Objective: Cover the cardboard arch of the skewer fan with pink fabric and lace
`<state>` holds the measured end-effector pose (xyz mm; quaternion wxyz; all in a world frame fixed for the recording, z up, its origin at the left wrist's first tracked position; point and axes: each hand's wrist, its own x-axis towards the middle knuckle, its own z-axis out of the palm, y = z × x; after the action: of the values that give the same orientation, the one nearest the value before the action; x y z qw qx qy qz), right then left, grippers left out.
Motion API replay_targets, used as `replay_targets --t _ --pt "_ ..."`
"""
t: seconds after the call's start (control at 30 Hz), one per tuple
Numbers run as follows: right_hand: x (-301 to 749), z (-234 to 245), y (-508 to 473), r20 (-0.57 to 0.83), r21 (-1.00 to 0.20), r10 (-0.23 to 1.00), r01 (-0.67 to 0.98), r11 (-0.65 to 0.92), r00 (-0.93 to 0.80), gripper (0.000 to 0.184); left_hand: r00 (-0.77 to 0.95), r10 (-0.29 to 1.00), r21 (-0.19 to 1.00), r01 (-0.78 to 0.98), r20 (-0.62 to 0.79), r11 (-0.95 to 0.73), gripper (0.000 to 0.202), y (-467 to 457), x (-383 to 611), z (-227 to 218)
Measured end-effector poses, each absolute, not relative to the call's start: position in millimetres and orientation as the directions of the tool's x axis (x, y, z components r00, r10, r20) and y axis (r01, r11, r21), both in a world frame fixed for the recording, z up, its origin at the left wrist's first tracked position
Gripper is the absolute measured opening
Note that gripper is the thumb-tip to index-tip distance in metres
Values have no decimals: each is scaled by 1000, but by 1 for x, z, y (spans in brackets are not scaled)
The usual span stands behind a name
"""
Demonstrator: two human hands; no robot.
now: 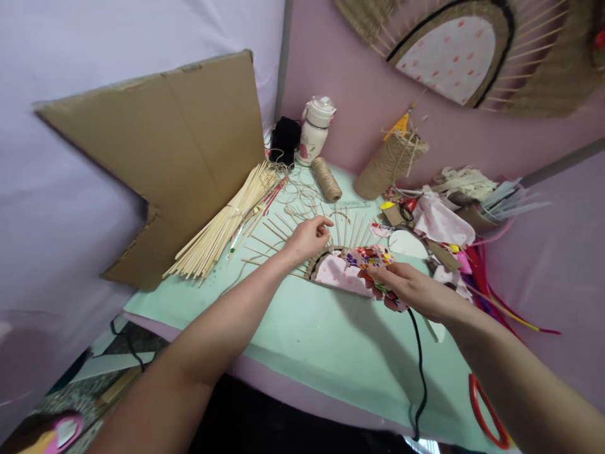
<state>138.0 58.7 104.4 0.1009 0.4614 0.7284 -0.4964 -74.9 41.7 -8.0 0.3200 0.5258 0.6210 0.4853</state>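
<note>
The right grip (407, 285) clasps a flowered glue gun (363, 256); the left grip (309, 239) curls beside a half-circle (338, 272) fanned with sticks (265, 243), its hold unclear. The half-circle lies back from the tabletop's (302, 334) front edge.

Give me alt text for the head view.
Right hand holds a floral corded tool over a spotted half-circle fringed with thin sticks; left hand near its curved edge. A stick bundle and twine spool lie on a pale green tabletop.
</note>
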Motion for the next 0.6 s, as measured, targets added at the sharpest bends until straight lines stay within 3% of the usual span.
replay_targets --t 0.2,0.47,0.6 --pt "137 86 70 -614 -638 527 763 108 -588 59 -216 967 953 297 133 -64 31 40 -75 -5" --pt "113 104 79 -600 -487 596 835 256 -533 55 -266 959 973 228 101 -39 26 43 -71 -12" --pt "110 102 87 -616 -476 554 825 305 -560 57 -297 952 968 251 74 3 23 42 -71 -9"
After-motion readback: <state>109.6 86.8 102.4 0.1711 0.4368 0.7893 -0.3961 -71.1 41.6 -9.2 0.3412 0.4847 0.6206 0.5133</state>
